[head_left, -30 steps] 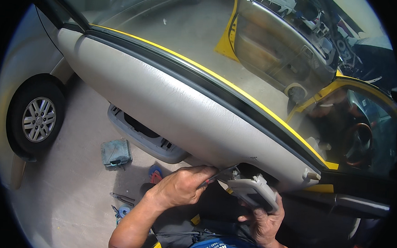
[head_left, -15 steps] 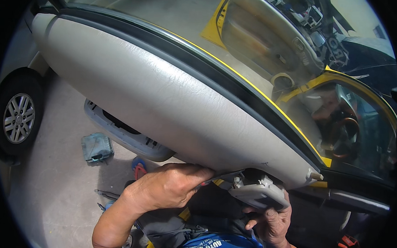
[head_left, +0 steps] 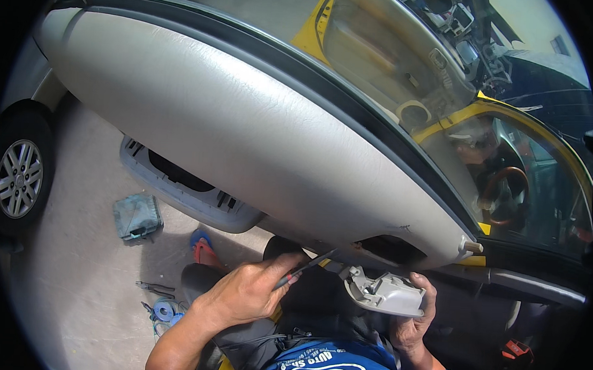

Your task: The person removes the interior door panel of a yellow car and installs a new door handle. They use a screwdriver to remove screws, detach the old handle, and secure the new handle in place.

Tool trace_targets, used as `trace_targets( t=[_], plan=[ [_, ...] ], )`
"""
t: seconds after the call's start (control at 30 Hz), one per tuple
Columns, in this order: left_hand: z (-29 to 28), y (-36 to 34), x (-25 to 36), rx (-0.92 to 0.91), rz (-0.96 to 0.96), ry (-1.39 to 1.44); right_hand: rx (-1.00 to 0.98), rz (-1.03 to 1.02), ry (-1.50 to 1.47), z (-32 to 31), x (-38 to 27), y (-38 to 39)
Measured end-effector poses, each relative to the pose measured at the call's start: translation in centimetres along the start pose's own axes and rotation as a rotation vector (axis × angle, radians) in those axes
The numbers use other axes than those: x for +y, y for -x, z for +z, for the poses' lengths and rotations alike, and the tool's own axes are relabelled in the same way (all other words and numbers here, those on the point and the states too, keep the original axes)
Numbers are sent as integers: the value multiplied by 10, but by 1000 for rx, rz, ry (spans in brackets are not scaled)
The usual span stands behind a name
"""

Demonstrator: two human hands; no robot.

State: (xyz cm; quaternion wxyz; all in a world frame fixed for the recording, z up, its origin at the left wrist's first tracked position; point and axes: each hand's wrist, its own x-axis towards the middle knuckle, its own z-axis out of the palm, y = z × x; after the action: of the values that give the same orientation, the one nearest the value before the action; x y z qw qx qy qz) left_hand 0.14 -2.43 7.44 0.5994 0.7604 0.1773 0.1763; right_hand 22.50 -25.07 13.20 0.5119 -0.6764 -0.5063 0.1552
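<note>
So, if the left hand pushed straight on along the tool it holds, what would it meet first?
The tool likely meets the gray door panel first, near its dark opening; depth is unclear.

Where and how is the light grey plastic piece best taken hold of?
Likely the light grey plastic piece is best gripped by its right end, coming from the right, as the right hand does: that end looks plain and boxy, while the left end has uneven, projecting parts.
</note>
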Motion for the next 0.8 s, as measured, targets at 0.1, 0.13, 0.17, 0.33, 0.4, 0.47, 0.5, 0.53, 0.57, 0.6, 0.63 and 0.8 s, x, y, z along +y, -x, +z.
trace_targets(
  t=[0.1,0.13,0.17,0.33,0.4,0.47,0.5,0.53,0.57,0.6,0.63,0.8],
  plan=[
    [29,14,28,193,16,92,-38,50,70,-5,8,6],
    [37,17,40,246,31,57,-44,113,36,-6,9,8],
    [44,19,52,298,48,19,-55,156,-36,-7,9,11],
    [65,9,92,463,-266,168,-106,-52,-110,-19,-2,26],
    [70,5,101,447,-341,69,-123,-111,-168,-26,-8,33],
    [73,1,110,389,-415,5,-135,-137,-204,-33,-11,40],
    [74,-2,114,371,-455,43,-150,-137,-229,-37,-10,42],
    [75,-5,119,349,-495,82,-145,-177,-230,-40,-9,46],
    [75,-8,124,333,-539,164,-147,-176,-236,-43,-7,49],
    [73,-12,128,336,-548,175,-148,-184,-257,-45,-3,52],
    [72,-16,133,349,-572,189,-154,-201,-284,-48,1,56],
    [72,-37,148,517,-676,54,-163,-219,-355,-67,19,72]
  ],
)
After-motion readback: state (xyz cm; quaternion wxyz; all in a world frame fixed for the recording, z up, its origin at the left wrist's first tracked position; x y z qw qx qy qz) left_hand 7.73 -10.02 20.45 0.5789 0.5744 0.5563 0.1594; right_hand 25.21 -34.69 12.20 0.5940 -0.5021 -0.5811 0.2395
